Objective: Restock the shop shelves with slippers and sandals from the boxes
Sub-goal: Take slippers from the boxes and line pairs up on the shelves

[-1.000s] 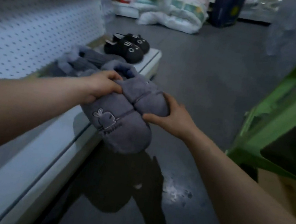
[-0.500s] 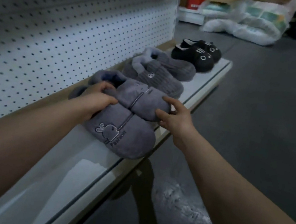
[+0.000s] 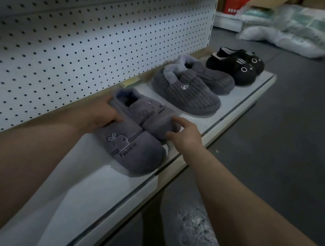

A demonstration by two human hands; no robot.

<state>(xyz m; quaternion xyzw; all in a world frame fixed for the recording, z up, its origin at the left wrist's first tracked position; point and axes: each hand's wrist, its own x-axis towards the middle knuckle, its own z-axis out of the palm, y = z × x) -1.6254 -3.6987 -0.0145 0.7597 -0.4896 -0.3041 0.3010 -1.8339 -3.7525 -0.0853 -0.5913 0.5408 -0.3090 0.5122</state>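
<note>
Fingers of the left grip [image 3: 103,117] curl round the heel collars of the grey plush rabbit-embroidered slippers [image 3: 133,145], which sit on the white shelf [image 3: 93,186] between both grips. The right grip [image 3: 185,135] pinches one toe; the pair looks light, soft and squashy, likely best held heel-and-toe.

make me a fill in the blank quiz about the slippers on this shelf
1. The white metal shelf holds ____ pairs of slippers.
2. The left hand and right hand both hold the plush grey rabbit-embroidered slippers, the pair ____ to the camera.
3. The cat-faced slippers at the far end are ____ in colour.
4. The dark grey ribbed slippers sit in the ____ of the row.
Missing words: three; nearest; black; middle.
</note>
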